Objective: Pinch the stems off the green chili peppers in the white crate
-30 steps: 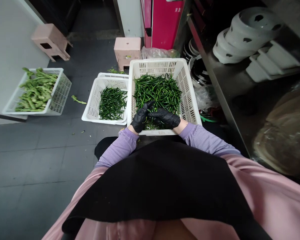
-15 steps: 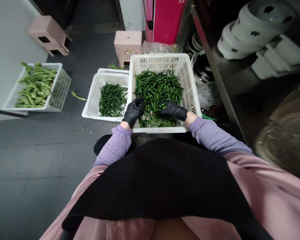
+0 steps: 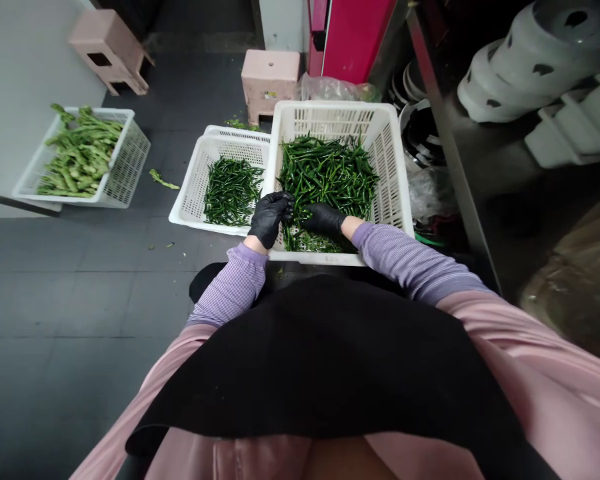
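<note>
The green chillies [image 3: 333, 167] lie in a loose heap in the large white basket [image 3: 404, 193], filling most of its middle and far part, directly beyond both gloved hands. The left grip [image 3: 273, 215] is at the basket's near left side, fingers curled inward at the left edge of the heap; whether a chilli is pinched between them cannot be told. The right grip [image 3: 324, 219] reaches in over the near side, its fingers bent and their tips down among the nearest chillies, pointing toward the left grip with a small gap between; the glove and greenery hide what it may hold. Thin green bits [image 3: 310, 244] are strewn just below the hands, at the basket's near end. Just beside it on the left, a smaller white basket [image 3: 187, 177] bears a second pile of chillies [image 3: 231, 192], nearer to the left grip than to the right.
</note>
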A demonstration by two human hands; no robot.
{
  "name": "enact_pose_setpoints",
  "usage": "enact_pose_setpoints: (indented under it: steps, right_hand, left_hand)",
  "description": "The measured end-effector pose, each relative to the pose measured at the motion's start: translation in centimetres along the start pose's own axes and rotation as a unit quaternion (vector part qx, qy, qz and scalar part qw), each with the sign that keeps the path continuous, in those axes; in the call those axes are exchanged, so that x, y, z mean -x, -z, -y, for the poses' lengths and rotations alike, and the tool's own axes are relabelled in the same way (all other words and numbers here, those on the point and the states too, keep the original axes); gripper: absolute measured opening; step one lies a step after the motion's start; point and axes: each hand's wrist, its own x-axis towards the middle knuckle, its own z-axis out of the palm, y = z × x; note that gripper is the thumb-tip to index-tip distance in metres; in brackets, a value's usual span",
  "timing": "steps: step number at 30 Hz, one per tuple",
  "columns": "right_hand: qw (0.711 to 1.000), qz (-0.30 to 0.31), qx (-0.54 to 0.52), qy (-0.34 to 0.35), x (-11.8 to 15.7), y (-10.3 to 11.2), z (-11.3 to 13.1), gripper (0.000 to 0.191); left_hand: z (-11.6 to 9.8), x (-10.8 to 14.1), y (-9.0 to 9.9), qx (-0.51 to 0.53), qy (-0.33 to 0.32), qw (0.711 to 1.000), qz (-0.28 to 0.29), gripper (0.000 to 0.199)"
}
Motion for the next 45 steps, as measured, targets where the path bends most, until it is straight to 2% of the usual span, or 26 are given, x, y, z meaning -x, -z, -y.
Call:
enact_pose_setpoints:
  steps: [2,6,8,10,12,13,15,17,19,21,23,26,28,30,32,35,37,40,42,45]
  right_hand:
    - [0.999,-0.017,-0.018,-0.023,0.0,0.3,-0.6,0.023]
    - [0.994,0.063,0.083,0.016,-0.5,-1.2,1.0,0.019]
    - [0.988,0.079,0.130,0.019,-1.0,-1.9,2.1,0.015]
    - [0.985,0.083,0.153,0.018,-1.0,-1.6,2.3,0.016]
    - [0.987,0.065,0.147,0.015,-0.5,-0.3,1.4,0.014]
    - [0.991,0.045,0.125,0.003,0.0,0.5,0.7,0.013]
    - [0.999,-0.002,0.015,-0.032,1.3,2.3,-1.0,0.014]
    - [0.989,-0.026,-0.135,-0.047,2.8,3.6,-2.5,0.019]
    - [0.972,-0.034,-0.230,-0.039,4.2,4.2,-3.4,0.023]
    - [0.966,-0.058,-0.249,-0.042,5.2,4.3,-3.8,0.024]
    - [0.962,-0.088,-0.251,-0.061,5.8,4.1,-3.8,0.023]
    - [0.953,-0.095,-0.283,-0.054,6.3,3.8,-3.3,0.024]
    - [0.949,-0.077,-0.304,-0.022,6.3,3.4,-2.8,0.024]
    - [0.948,-0.061,-0.312,0.007,6.3,2.9,-2.6,0.023]
    - [0.952,-0.059,-0.299,0.022,6.4,2.2,-2.6,0.019]
    - [0.963,-0.079,-0.257,0.031,6.5,1.7,-3.1,0.013]
    - [0.967,-0.080,-0.239,0.043,6.7,1.8,-3.3,0.012]
    - [0.968,-0.067,-0.233,0.064,6.8,2.2,-3.4,0.012]
    - [0.965,-0.074,-0.242,0.064,6.9,2.5,-3.2,0.011]
    - [0.948,-0.111,-0.294,0.040,6.8,2.6,-3.1,0.013]
  left_hand:
    - [-0.1,0.2,-0.5,-0.003,0.002,1.000,-0.005,0.015]
    - [-0.3,0.3,-1.5,-0.014,0.013,1.000,-0.020,0.014]
    - [-0.3,0.2,-1.7,-0.015,0.016,1.000,-0.022,0.014]
    - [-0.3,0.2,-1.6,-0.014,0.015,0.999,-0.026,0.014]
    - [-0.1,0.1,-1.3,-0.020,0.016,0.999,-0.025,0.012]
    - [0.0,0.0,-1.2,-0.031,0.015,0.999,-0.016,0.010]
    - [0.3,-0.1,-1.0,-0.084,0.003,0.996,0.021,0.008]
    - [0.6,-0.1,-1.1,-0.165,-0.032,0.983,0.078,0.009]
    - [0.8,-0.1,-1.3,-0.238,-0.067,0.959,0.137,0.011]
    - [0.8,0.0,-1.5,-0.274,-0.079,0.942,0.179,0.008]
    - [0.6,0.2,-1.6,-0.279,-0.067,0.937,0.198,0.006]
    - [0.2,0.4,-1.6,-0.275,-0.027,0.941,0.194,0.003]
    - [-0.1,0.5,-1.6,-0.309,-0.003,0.934,0.182,0.013]
    - [-0.7,0.9,-1.6,-0.367,-0.006,0.913,0.176,0.015]
    - [-1.5,1.2,-1.8,-0.436,-0.025,0.875,0.209,0.008]
    - [-2.9,1.5,-2.3,-0.549,-0.041,0.783,0.289,0.023]
    - [-3.6,1.4,-3.1,-0.608,-0.033,0.730,0.310,0.033]
    - [-4.1,1.2,-4.4,-0.660,-0.012,0.694,0.289,0.039]
    - [-4.0,1.3,-5.0,-0.698,-0.020,0.673,0.244,0.039]
    - [-3.6,1.6,-5.3,-0.762,-0.030,0.621,0.180,0.035]
